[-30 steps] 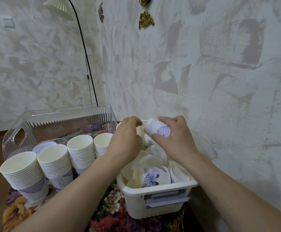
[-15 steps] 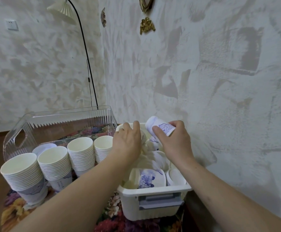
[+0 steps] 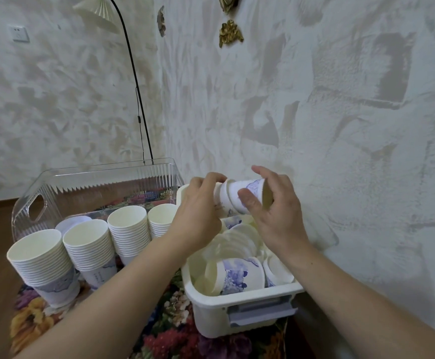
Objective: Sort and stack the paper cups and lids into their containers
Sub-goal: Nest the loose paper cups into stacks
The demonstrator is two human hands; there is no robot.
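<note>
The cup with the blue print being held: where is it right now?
The cup lies sideways between both hands, left hand and right hand, above the white bin's far end, near the wall.

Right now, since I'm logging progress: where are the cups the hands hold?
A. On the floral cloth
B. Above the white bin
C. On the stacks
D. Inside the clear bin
B: both hands hold the nested cups sideways in the air over the white bin.

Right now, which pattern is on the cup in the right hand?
A blue-purple print on white, on the cup in the right hand; head view.
</note>
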